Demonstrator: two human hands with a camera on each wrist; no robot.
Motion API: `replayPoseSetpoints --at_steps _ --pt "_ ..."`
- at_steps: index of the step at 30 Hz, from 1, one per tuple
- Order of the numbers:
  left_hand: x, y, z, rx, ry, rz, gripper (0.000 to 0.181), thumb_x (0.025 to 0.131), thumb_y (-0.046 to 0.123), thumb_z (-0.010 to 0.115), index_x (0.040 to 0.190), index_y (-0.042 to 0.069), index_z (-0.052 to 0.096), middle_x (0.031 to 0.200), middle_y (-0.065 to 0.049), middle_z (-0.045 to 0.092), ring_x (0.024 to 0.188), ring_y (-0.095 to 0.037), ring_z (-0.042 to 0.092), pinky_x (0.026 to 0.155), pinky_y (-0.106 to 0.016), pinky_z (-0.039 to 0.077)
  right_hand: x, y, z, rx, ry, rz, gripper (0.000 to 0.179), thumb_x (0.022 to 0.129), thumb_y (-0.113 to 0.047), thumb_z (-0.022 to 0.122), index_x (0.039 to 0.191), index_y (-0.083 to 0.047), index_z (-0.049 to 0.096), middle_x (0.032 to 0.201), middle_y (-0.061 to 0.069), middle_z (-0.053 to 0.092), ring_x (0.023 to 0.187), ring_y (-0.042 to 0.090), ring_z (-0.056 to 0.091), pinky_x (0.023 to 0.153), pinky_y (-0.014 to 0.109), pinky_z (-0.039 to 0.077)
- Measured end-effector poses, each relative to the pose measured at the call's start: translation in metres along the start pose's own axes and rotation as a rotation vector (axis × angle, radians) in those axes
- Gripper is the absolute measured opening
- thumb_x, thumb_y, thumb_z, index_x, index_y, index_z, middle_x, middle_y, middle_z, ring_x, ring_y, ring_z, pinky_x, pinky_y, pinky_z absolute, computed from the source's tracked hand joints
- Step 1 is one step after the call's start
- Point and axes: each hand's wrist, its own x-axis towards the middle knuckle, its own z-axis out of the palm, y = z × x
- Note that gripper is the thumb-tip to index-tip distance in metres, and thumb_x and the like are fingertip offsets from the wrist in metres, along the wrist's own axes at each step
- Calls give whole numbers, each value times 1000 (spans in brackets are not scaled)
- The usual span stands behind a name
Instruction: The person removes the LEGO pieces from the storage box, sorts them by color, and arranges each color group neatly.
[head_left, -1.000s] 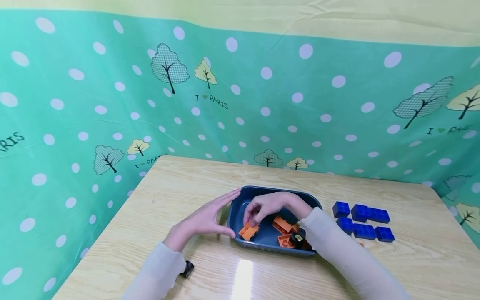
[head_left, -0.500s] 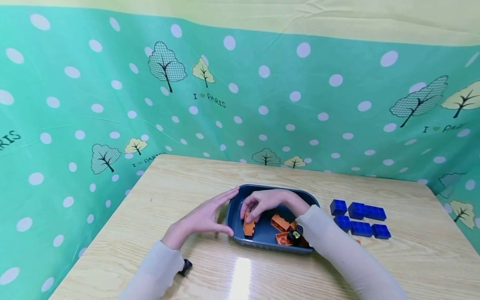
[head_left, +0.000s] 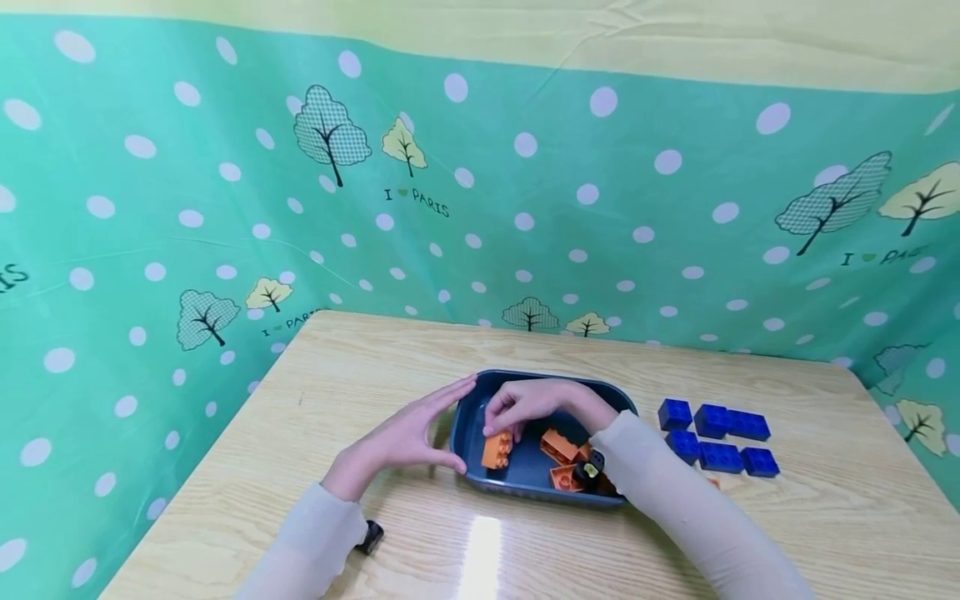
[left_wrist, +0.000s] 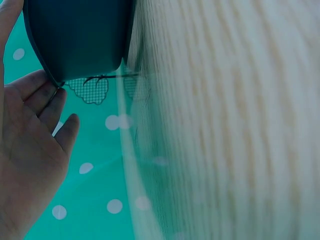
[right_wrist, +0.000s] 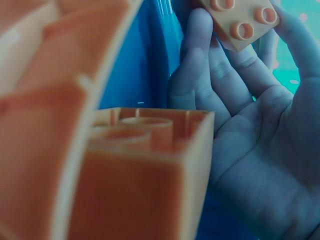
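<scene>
My right hand (head_left: 528,402) reaches into a dark blue-grey bin (head_left: 528,479) and pinches an orange toy brick (head_left: 496,451) between thumb and fingers at its left end. In the right wrist view the held brick (right_wrist: 242,17) turns its round studs toward the camera. My left hand (head_left: 408,433) spreads around the bin's left end, fingertips at the far corner and thumb near the front one. The left wrist view has those fingers (left_wrist: 42,97) against the bin's rim. More orange bricks (head_left: 560,447) lie in the bin's right half, partly hidden by my right wrist.
Right of the bin, several blue bricks (head_left: 722,457) sit in two rough rows on the wooden table (head_left: 360,358). A bit of orange (head_left: 712,481) peeks out beside the right sleeve. A patterned green cloth (head_left: 420,275) hangs behind the table.
My right hand has turned the orange brick from lying slanted to standing on end, its studs now facing right. The left hand stays at the bin's end.
</scene>
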Motion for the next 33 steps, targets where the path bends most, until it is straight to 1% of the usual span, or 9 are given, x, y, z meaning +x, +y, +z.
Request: replayPoseSetpoints --at_steps 3,6,11,15,17,20,25,28,33 --pt "0 -1 0 -2 1 -2 111 73 43 87 160 19 24 168 3 20 154 -29 24 120 -56 31 0 -1 1 13 7 32 25 102 -22 55 86 -8 68 75 -8 64 67 8 64 68 25 60" --pt "0 -1 0 -10 -1 -2 110 73 42 87 160 19 24 168 3 19 154 -29 24 121 -57 30 0 0 2 19 15 75 24 103 -23 55 88 -10 69 75 -7 64 63 9 65 63 24 60" --pt "0 -2 1 -14 -2 2 111 73 42 87 160 17 24 168 3 19 154 -30 23 121 -57 29 0 1 3 34 13 132 23 103 -26 54 101 -10 70 82 -3 69 63 9 70 59 23 59" --pt "1 -2 1 -5 -1 6 111 72 43 87 160 17 24 168 3 19 154 -29 24 121 -55 30 0 1 2 86 -6 153 23 102 -24 56 116 -11 69 89 4 76 69 12 73 64 28 62" --pt "1 -3 1 -3 1 10 111 72 43 87 160 18 24 168 4 20 154 -28 24 121 -55 30 -1 1 1 119 -29 155 25 101 -20 59 123 -11 67 91 7 77 72 14 74 68 31 63" --pt "1 -3 0 -3 5 14 110 72 43 87 160 19 25 168 3 20 154 -28 24 121 -55 30 -1 1 0 159 -74 149 34 97 -12 64 131 -11 63 92 6 77 78 14 74 76 32 63" --pt "1 -4 0 -1 4 21 111 72 45 87 160 19 25 168 3 20 154 -29 24 121 -55 30 0 2 0 165 -137 107 46 94 -4 66 139 -9 57 99 4 76 86 10 72 87 31 61" --pt "1 -4 0 0 4 24 111 71 45 87 160 18 25 168 2 20 153 -29 24 121 -55 30 1 2 1 150 -155 85 48 93 -1 66 140 -7 57 101 5 75 88 10 71 89 30 60" --pt "1 -4 1 0 4 24 111 71 44 87 159 17 25 168 2 20 153 -29 24 121 -55 30 3 3 2 126 -166 63 46 93 1 65 138 -4 58 95 0 74 84 8 69 85 24 59"
